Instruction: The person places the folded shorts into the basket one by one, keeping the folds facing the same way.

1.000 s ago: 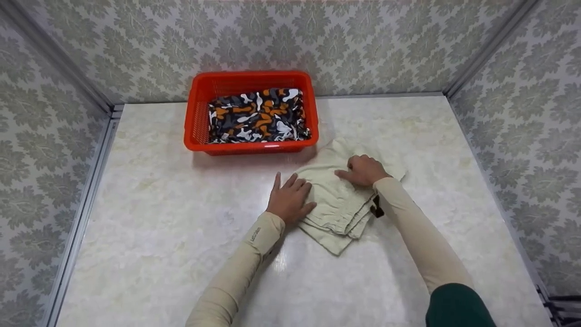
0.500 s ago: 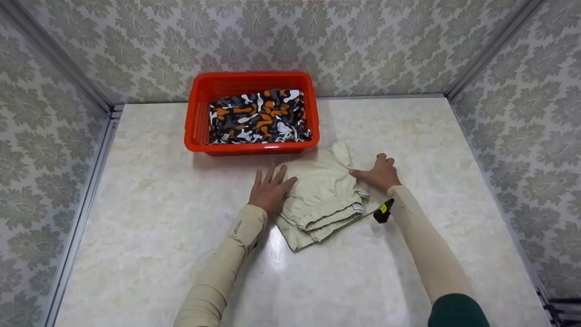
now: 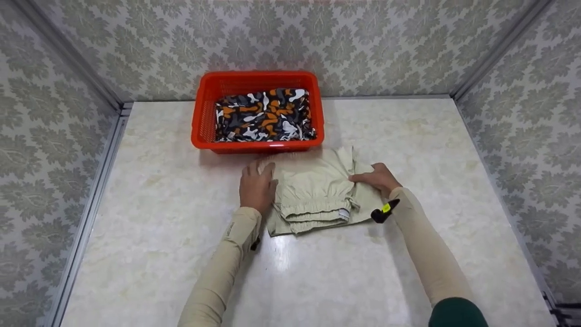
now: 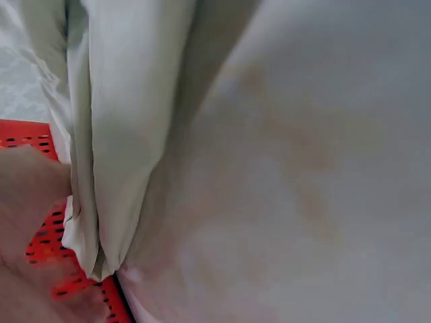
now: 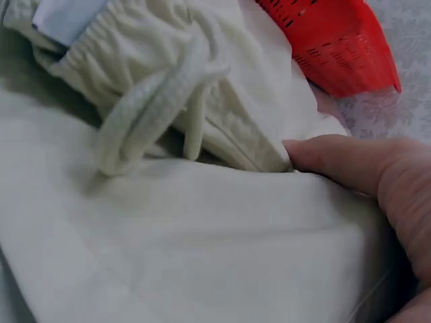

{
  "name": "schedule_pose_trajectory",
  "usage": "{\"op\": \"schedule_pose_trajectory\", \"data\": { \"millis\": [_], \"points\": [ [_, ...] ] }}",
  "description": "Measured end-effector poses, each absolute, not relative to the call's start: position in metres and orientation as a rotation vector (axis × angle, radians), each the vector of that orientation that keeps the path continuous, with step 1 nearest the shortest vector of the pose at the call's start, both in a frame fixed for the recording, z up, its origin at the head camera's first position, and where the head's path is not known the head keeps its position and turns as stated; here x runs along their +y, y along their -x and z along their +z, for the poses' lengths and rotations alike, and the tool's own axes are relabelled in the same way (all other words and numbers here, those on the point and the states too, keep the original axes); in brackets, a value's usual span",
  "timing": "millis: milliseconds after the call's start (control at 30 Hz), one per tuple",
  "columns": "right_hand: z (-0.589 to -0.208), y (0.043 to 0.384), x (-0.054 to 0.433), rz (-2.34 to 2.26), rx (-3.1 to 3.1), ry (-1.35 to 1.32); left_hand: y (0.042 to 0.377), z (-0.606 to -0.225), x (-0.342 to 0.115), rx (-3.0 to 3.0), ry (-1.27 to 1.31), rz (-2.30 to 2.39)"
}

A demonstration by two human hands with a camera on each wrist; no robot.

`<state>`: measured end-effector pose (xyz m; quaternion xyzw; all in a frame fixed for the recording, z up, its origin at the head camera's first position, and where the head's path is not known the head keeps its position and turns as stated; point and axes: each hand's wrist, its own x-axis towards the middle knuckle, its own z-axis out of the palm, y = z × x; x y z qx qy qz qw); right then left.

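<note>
A pair of pale beige drawstring pants (image 3: 313,181) lies folded on the table, its gathered elastic waistband toward me and a whitish label at the opening. Looped drawstrings (image 5: 155,101) show in the right wrist view. My left hand (image 3: 256,188) is at the left edge of the pants, fingers pointing away from me and thumb beside the cloth. My right hand (image 3: 379,178) holds the right part, its thumb (image 5: 330,158) pressing into the fold while its fingers are mostly hidden at the cloth's edge.
A red plastic basket (image 3: 197,122) stands behind the pants by the back wall. Inside lies a folded black, orange and white patterned cloth (image 3: 268,116). Patterned wall panels (image 3: 386,50) enclose the table (image 3: 159,227) at the back and sides.
The pants have turned so the waistband faces me squarely, and they have shifted left. My left hand has moved left along with them; my right hand has moved right, to their right part.
</note>
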<state>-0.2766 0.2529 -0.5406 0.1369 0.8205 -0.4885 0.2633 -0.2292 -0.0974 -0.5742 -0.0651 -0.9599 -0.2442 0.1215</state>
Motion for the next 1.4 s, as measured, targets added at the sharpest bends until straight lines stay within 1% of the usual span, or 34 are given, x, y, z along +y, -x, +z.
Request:
{"op": "schedule_pose_trajectory", "data": {
  "millis": [100, 200, 333, 500, 600, 867, 1033, 1233, 1400],
  "points": [
    [-0.54, 0.277, 0.251, -1.371, 2.192, -0.353, 0.211, -0.568, -0.1, -2.814, -0.102, -1.011],
    [-0.54, 0.277, 0.251, -1.438, 2.124, -0.387, 0.199, -0.558, -0.098, -2.826, -0.328, -1.396],
    [-0.543, 0.275, 0.252, -1.542, 1.999, -0.448, 0.196, -0.548, -0.095, -2.762, -0.495, -1.836],
    [-0.547, 0.268, 0.25, -1.625, 1.866, -0.465, 0.202, -0.545, -0.095, -2.607, -0.664, -2.165],
    [-0.548, 0.264, 0.248, -1.61, 1.901, -0.42, 0.204, -0.546, -0.094, -2.56, -0.622, -2.3],
    [-0.549, 0.257, 0.243, -1.692, 1.984, -0.253, 0.202, -0.554, -0.084, -2.528, -0.398, -2.296],
    [-0.549, 0.244, 0.246, -1.779, 1.924, -0.221, 0.19, -0.556, -0.088, -2.447, -0.329, -2.334],
    [-0.535, 0.228, 0.247, -1.86, 1.86, -0.138, 0.168, -0.536, -0.099, -2.404, -0.248, -2.353],
    [-0.505, 0.221, 0.245, -1.921, 1.84, -0.017, 0.152, -0.509, -0.11, -2.386, -0.175, -2.347]
  ]
}}
